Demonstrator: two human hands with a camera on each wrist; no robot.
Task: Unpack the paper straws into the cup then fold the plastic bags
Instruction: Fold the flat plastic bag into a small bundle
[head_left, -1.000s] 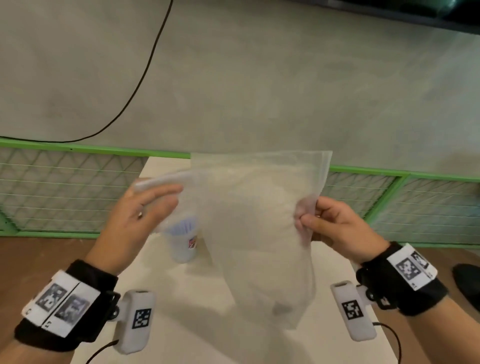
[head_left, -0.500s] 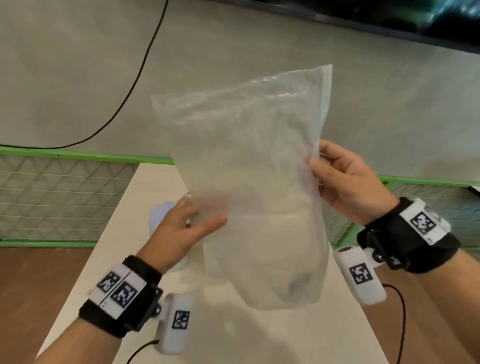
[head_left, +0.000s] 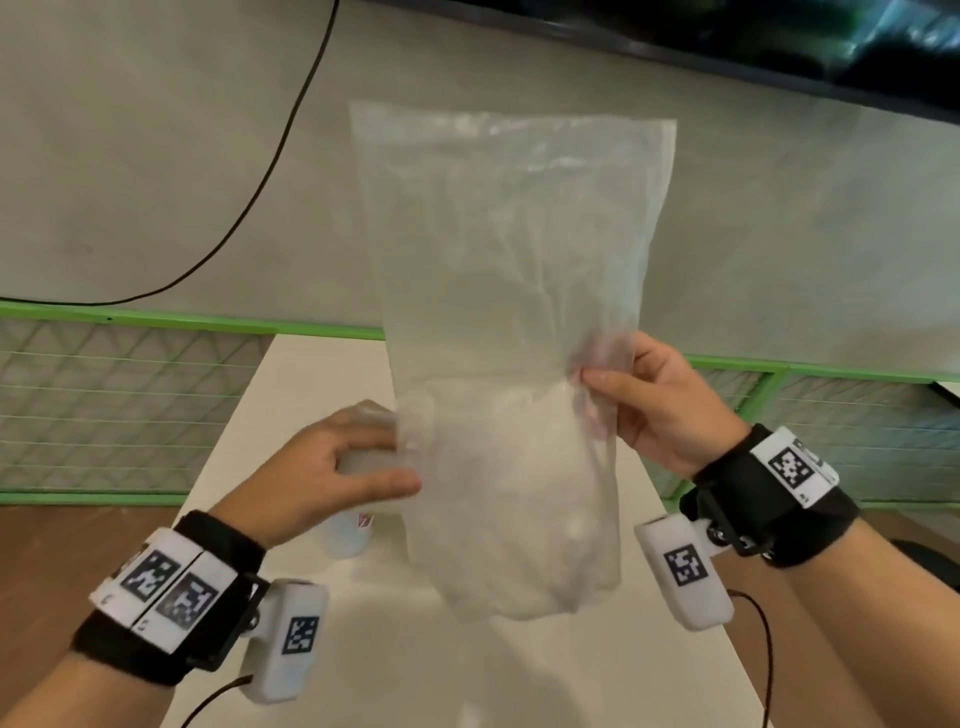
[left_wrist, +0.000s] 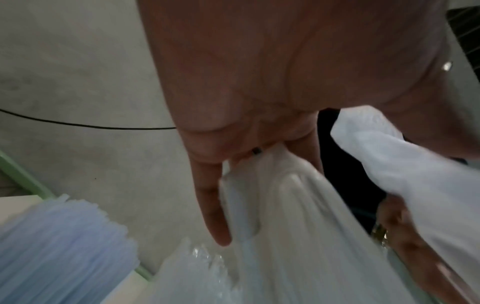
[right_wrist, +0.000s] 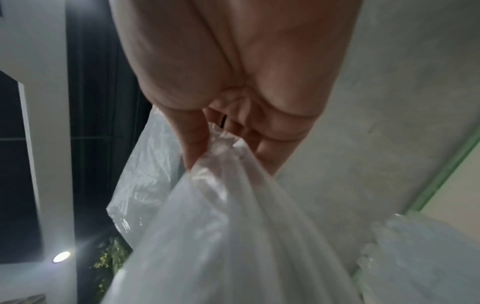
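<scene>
Both hands hold one plastic bag (head_left: 509, 332) upright in the air above the bench (head_left: 519, 675). Right hand (head_left: 660, 405): grip is a pinch, thumb in front and fingers behind, bunching the bag's right edge about midway up; the right wrist view shows the film gathered into pleats between thumb (right_wrist: 193, 144) and fingers. Left hand (head_left: 332, 467): thumb and fingers closed on the bag's left edge, lower than the right hand; the left wrist view shows folds of film running out from between the fingers (left_wrist: 213, 216).

Edges: the bag's top edge is straight and free, well above both hands. Its bottom corner hangs clear of the bench. Open air lies on either side of the bag.

Bag: translucent, milky, thin film, crinkled, with glossy highlights near the top; roughly rectangular, narrowed at the pinch.

Cup (head_left: 348, 535): stands on the bench below the left hand, mostly hidden by it. Pale straws (left_wrist: 52, 246) show blurred in the left wrist view.

Bench: pale, smooth. Green mesh fence (head_left: 130, 410) behind it; black cable (head_left: 249, 208) on the grey wall.
</scene>
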